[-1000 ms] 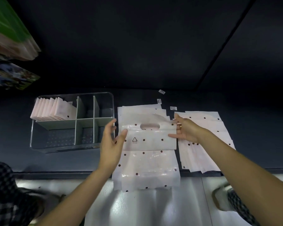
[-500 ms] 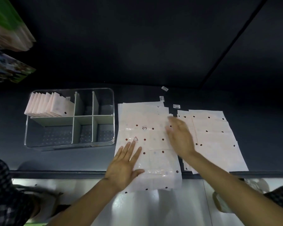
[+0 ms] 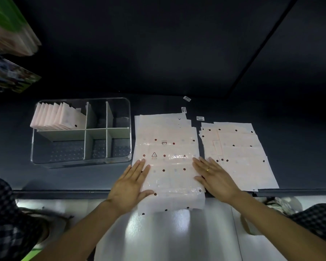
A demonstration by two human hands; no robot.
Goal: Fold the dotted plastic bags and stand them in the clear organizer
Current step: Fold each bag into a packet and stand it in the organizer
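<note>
A pale dotted plastic bag (image 3: 169, 172) lies folded over on top of a stack of dotted bags (image 3: 164, 125) in front of me, its near edge hanging past the dark table edge. My left hand (image 3: 132, 183) presses flat on its left side with straight fingers. My right hand (image 3: 215, 178), with a ring, lies flat on its right edge. The clear organizer (image 3: 81, 159) stands to the left; several folded bags (image 3: 58, 117) stand in its far left compartment.
A second spread of dotted bags (image 3: 239, 153) lies to the right of my right hand. Small barcode labels (image 3: 183, 109) sit behind the stacks. Colourful packs (image 3: 9, 78) hang at the upper left. Checkered fabric shows at both lower corners.
The top half of the bag, held up by both hands a second ago, now lies folded down flat. Both hands have slid toward me and spread to the bag's left and right sides.
</note>
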